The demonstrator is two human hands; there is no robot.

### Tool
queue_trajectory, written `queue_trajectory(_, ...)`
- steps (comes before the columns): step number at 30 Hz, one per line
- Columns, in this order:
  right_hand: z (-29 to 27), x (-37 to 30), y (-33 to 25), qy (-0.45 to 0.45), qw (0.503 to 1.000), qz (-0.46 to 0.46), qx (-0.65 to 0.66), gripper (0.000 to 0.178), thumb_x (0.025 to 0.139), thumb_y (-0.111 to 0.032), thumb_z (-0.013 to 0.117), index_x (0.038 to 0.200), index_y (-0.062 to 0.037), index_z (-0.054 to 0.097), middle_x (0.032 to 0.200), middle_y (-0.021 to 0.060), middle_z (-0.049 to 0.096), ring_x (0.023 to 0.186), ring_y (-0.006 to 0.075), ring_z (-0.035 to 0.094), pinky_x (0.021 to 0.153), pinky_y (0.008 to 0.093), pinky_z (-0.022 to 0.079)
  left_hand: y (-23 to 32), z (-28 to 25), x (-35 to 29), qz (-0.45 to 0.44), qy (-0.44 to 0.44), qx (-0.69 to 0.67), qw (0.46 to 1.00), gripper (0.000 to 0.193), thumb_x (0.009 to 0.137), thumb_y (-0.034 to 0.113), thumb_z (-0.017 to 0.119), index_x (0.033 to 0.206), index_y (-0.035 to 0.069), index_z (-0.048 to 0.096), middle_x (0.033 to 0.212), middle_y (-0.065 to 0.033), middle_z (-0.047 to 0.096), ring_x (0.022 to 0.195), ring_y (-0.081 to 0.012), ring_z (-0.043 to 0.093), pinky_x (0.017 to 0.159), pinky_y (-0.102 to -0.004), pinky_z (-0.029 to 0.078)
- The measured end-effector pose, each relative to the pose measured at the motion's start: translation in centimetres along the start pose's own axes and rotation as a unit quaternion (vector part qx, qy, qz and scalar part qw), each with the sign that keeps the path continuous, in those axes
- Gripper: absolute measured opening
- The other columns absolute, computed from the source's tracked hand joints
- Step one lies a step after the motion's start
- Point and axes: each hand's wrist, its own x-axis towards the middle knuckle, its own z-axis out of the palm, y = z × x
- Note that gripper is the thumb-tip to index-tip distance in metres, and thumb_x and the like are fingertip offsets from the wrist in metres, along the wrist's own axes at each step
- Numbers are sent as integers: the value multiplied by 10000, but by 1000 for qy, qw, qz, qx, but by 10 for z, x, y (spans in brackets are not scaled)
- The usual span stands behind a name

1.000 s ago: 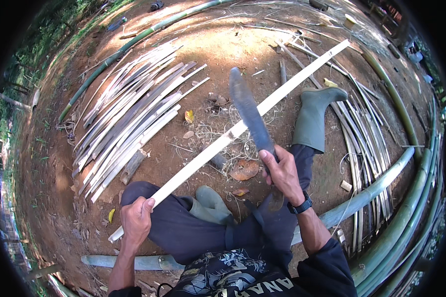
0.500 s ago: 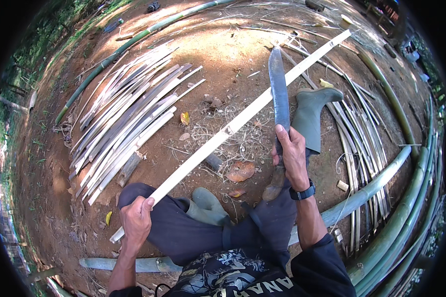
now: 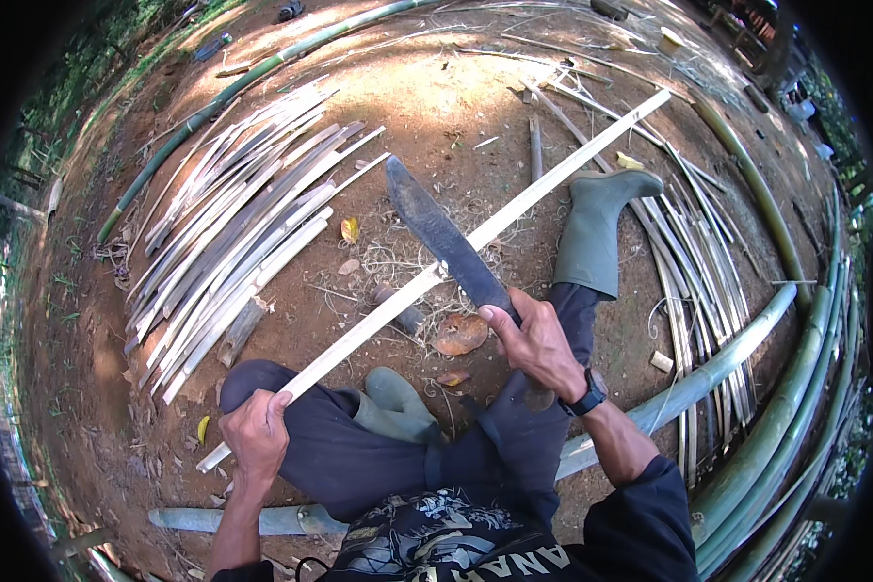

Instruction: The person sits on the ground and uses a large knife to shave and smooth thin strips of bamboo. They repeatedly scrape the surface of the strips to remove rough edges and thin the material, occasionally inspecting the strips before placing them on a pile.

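My left hand (image 3: pixel 258 435) is closed round the near end of a long pale bamboo strip (image 3: pixel 533 192), beside my left knee. The strip slants up and away to the right, and a short tail of it sticks out below my fist. In my right hand (image 3: pixel 538 339) is a machete (image 3: pixel 443 238) with a broad dark blade, my fingers wrapped round its handle, which is mostly hidden. The blade lies across the middle of the strip, at a small node, with its tip pointing far left.
Split bamboo strips (image 3: pixel 233 242) lie heaped at left, more strips (image 3: pixel 700 291) at right. Pale shavings (image 3: pixel 398 267) and brown leaves (image 3: pixel 461 335) litter the ground ahead. Green bamboo poles (image 3: pixel 786 427) curve along the right side. My boot (image 3: pixel 592 233) extends forward; another pole (image 3: pixel 664 393) lies beside my right thigh.
The machete has swung from nearly upright to leaning left, and its blade has moved nearer along the strip. My right hand has come left and closer; the strip's far end has dropped slightly.
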Motion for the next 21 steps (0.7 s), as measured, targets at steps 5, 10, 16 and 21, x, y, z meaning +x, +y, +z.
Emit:
queue_trajectory(5, -20, 18, 6, 120, 960, 101, 231, 400, 969, -405, 552, 831, -30, 539, 537, 6, 527, 410, 72, 481, 378, 228, 387, 6, -4, -5, -5, -23, 5, 1000, 260, 927, 173, 604, 703, 45, 568, 584, -110, 532, 494, -306, 552, 464, -399, 386)
queue_trajectory(10, 1, -6, -3, -77, 986, -109, -95, 406, 932, -374, 625, 781, -5, 545, 528, 12, 516, 460, 111, 509, 440, 299, 391, 7, 0, 5, -18, -8, 2, 1000, 280, 936, 184, 597, 700, 38, 559, 576, -120, 524, 492, -319, 548, 464, -402, 389)
queue_trajectory(16, -31, 35, 8, 140, 954, 90, 248, 406, 970, -423, 547, 814, -50, 532, 542, 15, 535, 407, 78, 505, 368, 212, 381, 8, -5, 3, -53, -32, -41, 997, 303, 944, 195, 591, 696, 24, 557, 570, -130, 528, 493, -325, 553, 467, -400, 389)
queue_trajectory(21, 6, 10, 4, 83, 994, 25, 66, 406, 965, -398, 567, 835, -14, 550, 546, 28, 546, 431, 79, 489, 394, 276, 383, 8, -9, 7, -84, -48, -83, 992, 327, 948, 205, 590, 686, 11, 556, 562, -134, 537, 492, -311, 564, 468, -391, 391)
